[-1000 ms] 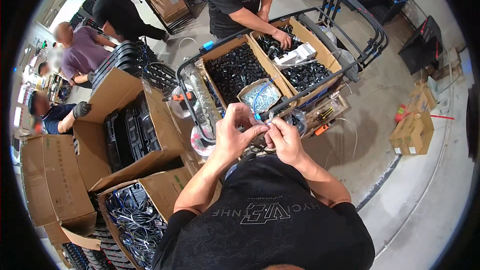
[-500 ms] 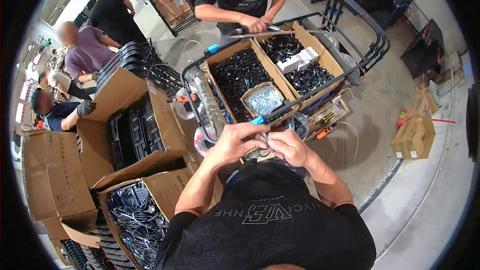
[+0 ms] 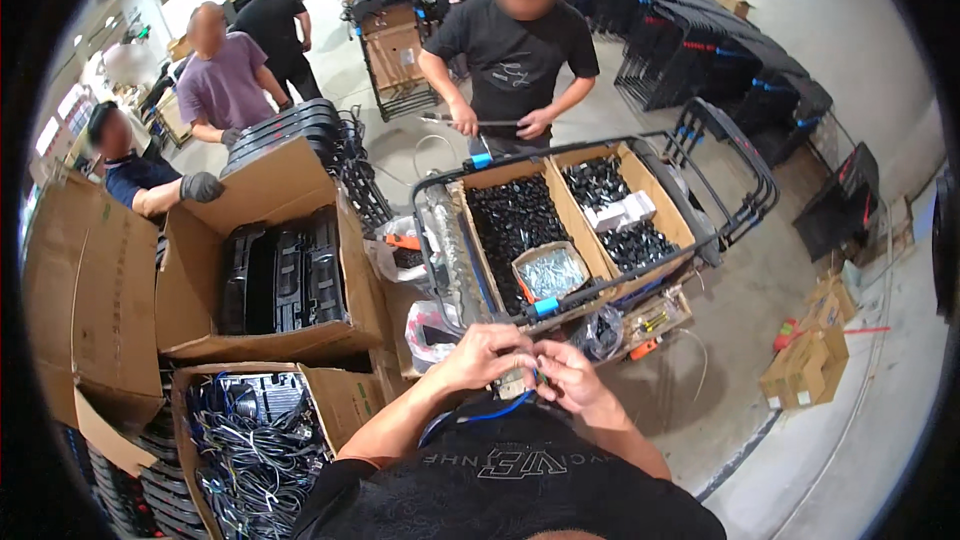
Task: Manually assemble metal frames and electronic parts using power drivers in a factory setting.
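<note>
Close together in front of my chest, my left hand [image 3: 488, 358] and my right hand [image 3: 570, 378] are both closed. Their fingertips pinch a thin blue cord [image 3: 512, 408], which runs down to the left across my black shirt. What the cord joins between the fingers is too small to make out. Just beyond my hands is the near bar of a black tubular frame [image 3: 480, 318] with blue clips. Inside that frame stand a carton of black plastic parts [image 3: 510, 215] and a small box of metal screws [image 3: 553, 272].
Another carton of black parts [image 3: 640, 245] holds white blocks. To my left are a carton of black trays [image 3: 360, 325] and a carton of cables [image 3: 265, 465]. Across the frame, a person [image 3: 515, 65] holds a long thin bar. More people work at the far left.
The view has tilted up, so more of the room shows. A blue cord is now visible at my fingers. The person across now holds the bar out with both hands.
</note>
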The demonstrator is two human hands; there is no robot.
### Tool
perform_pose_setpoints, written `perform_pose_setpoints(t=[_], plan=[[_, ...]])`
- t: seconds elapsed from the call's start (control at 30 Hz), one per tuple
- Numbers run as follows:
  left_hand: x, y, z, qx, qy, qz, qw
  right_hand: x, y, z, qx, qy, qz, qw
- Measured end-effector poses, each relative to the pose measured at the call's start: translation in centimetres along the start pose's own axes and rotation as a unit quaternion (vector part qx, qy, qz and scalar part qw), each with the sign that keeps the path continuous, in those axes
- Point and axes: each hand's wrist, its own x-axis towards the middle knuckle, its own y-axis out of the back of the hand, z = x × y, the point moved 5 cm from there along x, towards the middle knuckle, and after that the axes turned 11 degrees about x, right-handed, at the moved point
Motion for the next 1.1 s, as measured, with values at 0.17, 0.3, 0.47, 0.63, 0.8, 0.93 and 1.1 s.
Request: perform_pose_setpoints(t=[0.17, 0.3, 0.47, 0.63, 0.8, 0.93, 1.1], plan=[[-2.8, 1.5, -1.6, -0.023, 0.026, -0.002, 0.999, 1.3, -0.5, 3.0, -0.009, -0.05, 0.0, 0.999], [-3.0, 2.3, -1.9, -0.095, 0.003, 0.002, 0.995, 1.7, -0.9, 3.9, 0.027, -0.061, 0.072, 0.995], [-3.1, 2.0, -3.7, -0.102, 0.036, -0.065, 0.992, 2.3, -0.5, 3.1, -0.003, -0.034, 0.069, 0.997], [-3.3, 0.8, -5.0, -0.147, 0.085, -0.08, 0.982, 1.8, 0.6, 2.6, -0.124, 0.021, 0.079, 0.989], [-2.5, -0.1, -5.2, -0.206, 0.084, -0.074, 0.972, 1.8, 0.9, 2.3, -0.114, -0.008, 0.104, 0.988], [-2.4, -0.6, -5.0, -0.266, 0.098, -0.129, 0.95, 1.4, 0.3, 2.5, -0.049, -0.043, 0.103, 0.993], [-1.8, -0.7, -3.9, -0.235, 0.032, -0.148, 0.96, 0.4, 1.8, 3.0, -0.006, -0.059, 0.062, 0.996]])
